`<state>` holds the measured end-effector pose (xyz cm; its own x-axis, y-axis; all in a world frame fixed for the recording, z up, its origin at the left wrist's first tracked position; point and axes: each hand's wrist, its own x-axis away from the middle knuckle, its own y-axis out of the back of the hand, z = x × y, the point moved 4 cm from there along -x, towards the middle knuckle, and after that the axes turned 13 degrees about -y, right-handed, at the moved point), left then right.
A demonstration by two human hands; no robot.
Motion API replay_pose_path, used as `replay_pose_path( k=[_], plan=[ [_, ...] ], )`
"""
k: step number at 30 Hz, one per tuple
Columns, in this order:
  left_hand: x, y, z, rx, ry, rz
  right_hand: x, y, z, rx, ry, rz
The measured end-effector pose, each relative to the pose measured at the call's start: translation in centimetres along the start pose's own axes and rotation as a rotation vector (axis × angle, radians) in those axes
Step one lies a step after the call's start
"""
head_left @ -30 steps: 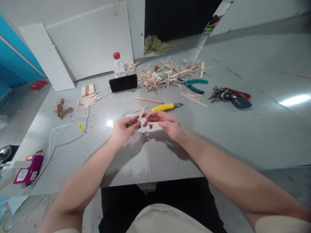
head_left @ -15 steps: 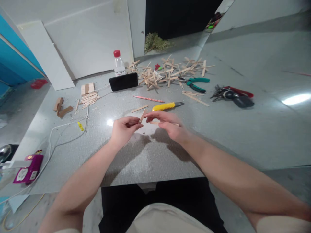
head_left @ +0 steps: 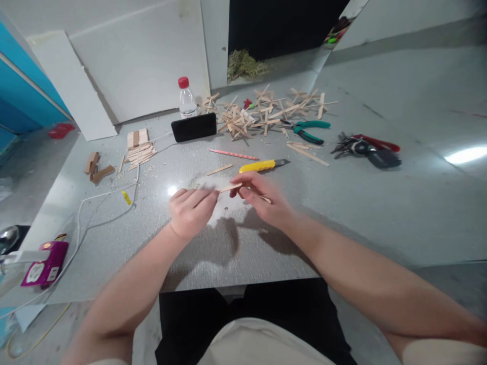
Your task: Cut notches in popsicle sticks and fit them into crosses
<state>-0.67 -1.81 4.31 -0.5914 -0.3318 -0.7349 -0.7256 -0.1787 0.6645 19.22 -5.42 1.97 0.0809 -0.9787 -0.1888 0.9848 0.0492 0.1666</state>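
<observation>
A flat wooden craft stick (head_left: 230, 187) spans the gap between my hands, low over the table. My left hand (head_left: 193, 210) is closed on its left end, knuckles upward. Fingers of my right hand (head_left: 262, 196) meet the other end. A second craft stick (head_left: 266, 199) pokes out from under the right thumb, tucked in that palm. Just beyond the right fingers lies a yellow utility knife (head_left: 258, 166) with its blade out. One loose craft stick (head_left: 219, 170) rests left of the knife, and behind it is a pink patterned pencil (head_left: 233, 154).
Crossed stick assemblies (head_left: 262, 114) are heaped at the back. Green-handled pliers (head_left: 310, 132) and a key bunch (head_left: 365, 149) lie right. A phone (head_left: 194, 128) leans before a red-capped bottle (head_left: 186, 101). Stacked sticks (head_left: 140, 147) and a white cable (head_left: 79, 218) occupy the left.
My left hand has turned over, knuckles up, and shifted slightly left. The stick it holds has swung from steeply tilted to nearly level, its other end now at my right fingers.
</observation>
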Motion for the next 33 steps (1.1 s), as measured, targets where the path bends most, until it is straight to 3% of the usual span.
replay_pose_path(
  k=[5,12,33],
  plan=[
    [0.1,0.6,-1.3,-0.086,-0.253,-0.033,0.3,-0.1,0.8,0.122,0.057,-0.027],
    [-0.6,0.5,-1.9,-0.183,-0.365,-0.164,0.7,-0.2,1.1,0.199,0.156,-0.050],
    [-0.2,-0.6,-0.7,-0.050,-0.236,-0.157,0.8,0.1,2.3,0.417,0.369,-0.098]
  ],
)
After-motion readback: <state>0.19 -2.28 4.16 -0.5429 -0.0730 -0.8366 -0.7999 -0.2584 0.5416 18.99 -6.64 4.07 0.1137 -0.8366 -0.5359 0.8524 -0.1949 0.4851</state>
